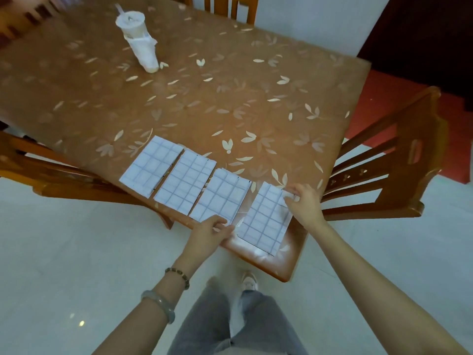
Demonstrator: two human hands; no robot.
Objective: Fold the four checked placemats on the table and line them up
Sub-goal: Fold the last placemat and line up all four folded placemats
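Four folded placemats (186, 178) are lined up on the table (230, 98), lower middle. The last placemat (263, 221) is pinched at its far corner by the right hand (304, 203). The left hand (210, 231) is curled at the near corner, but its hold cannot be told. The last placemat should be slid gently until its edges match the row.

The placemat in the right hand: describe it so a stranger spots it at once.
On the brown leaf-patterned table, four checked placemats lie in a row along the near edge. It is the rightmost placemat, nearest the table corner, the only one whose far corner the right hand pinches.
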